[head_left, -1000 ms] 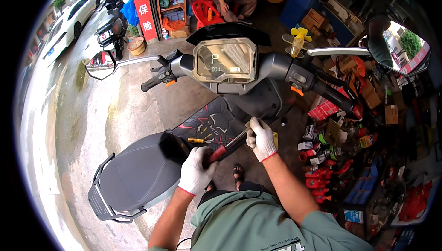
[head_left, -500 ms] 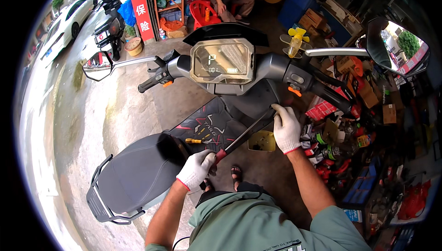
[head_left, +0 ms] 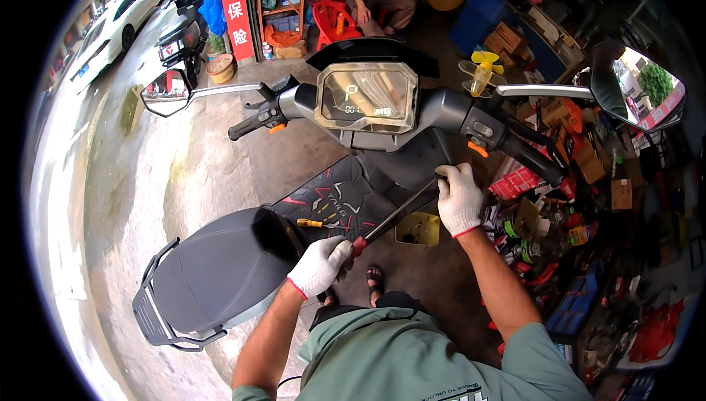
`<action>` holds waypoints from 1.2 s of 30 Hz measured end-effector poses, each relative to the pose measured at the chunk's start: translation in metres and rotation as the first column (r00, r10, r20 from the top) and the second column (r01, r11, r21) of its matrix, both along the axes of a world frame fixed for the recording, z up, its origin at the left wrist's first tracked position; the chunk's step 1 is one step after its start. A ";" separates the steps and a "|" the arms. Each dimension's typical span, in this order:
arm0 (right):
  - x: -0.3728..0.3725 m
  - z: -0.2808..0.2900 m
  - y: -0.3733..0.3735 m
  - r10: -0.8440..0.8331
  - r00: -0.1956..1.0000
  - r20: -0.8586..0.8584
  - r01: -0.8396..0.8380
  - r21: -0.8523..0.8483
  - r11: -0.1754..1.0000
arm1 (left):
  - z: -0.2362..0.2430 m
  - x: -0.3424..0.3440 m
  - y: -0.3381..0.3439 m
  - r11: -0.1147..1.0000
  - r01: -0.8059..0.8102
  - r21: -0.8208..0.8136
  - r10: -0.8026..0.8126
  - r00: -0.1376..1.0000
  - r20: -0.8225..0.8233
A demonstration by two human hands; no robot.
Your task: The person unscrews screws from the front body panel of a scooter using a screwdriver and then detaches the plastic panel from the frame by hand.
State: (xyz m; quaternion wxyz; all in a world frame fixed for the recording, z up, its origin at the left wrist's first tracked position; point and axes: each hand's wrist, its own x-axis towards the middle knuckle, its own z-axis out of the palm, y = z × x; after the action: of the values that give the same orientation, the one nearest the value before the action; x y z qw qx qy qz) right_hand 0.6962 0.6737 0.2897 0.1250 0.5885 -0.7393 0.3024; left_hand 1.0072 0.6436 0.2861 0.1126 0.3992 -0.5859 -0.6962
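My left hand (head_left: 321,263), in a white knit glove with a red cuff, is closed round the red handle of a long screwdriver (head_left: 393,216). Its metal shaft slants up and right to the electric scooter's dark front body (head_left: 414,160). At the far end of the shaft is my right hand (head_left: 459,199), gloved the same way. Its fingers are pinched together there; what lies between them is hidden. A second screwdriver, with a yellow handle (head_left: 309,222), lies on the scooter's patterned footboard mat (head_left: 334,199), near the black seat (head_left: 220,272).
Above my hands are the lit display (head_left: 368,99), handlebars and two mirrors. A yellowish tray (head_left: 417,229) with small dark bits sits on the floor beyond the scooter. Boxes and bottles (head_left: 544,224) crowd the right. A person (head_left: 379,4) sits at the back near a red chair (head_left: 332,20).
The whole view has shifted slightly, so the handlebars and display sit a little further right and lower. Both hands keep nearly the same places along the screwdriver.
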 end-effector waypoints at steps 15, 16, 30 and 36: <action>-0.020 0.043 -0.015 0.232 0.957 -0.173 -0.156 0.366 0.917 | -0.030 0.004 -0.016 0.891 0.068 -0.449 -0.064 0.998 0.024; -0.020 0.043 -0.014 0.232 0.956 -0.180 -0.152 0.373 0.915 | -0.036 0.005 -0.017 0.822 0.095 -0.561 -0.079 0.995 0.053; -0.015 0.049 -0.015 0.259 0.934 -0.245 -0.122 0.463 0.878 | -0.025 -0.007 -0.013 0.995 0.104 -0.002 -0.104 0.993 -0.064; -0.020 0.047 -0.030 0.332 0.893 -0.303 -0.123 0.547 0.828 | -0.015 0.000 -0.022 0.992 0.126 0.004 -0.125 0.989 -0.073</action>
State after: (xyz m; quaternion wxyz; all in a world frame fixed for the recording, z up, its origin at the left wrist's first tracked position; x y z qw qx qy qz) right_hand 0.6766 0.6434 0.3369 0.0683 0.7333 -0.6763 -0.0149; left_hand 1.0074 0.6216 0.2707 0.0881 0.3366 -0.6026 -0.7182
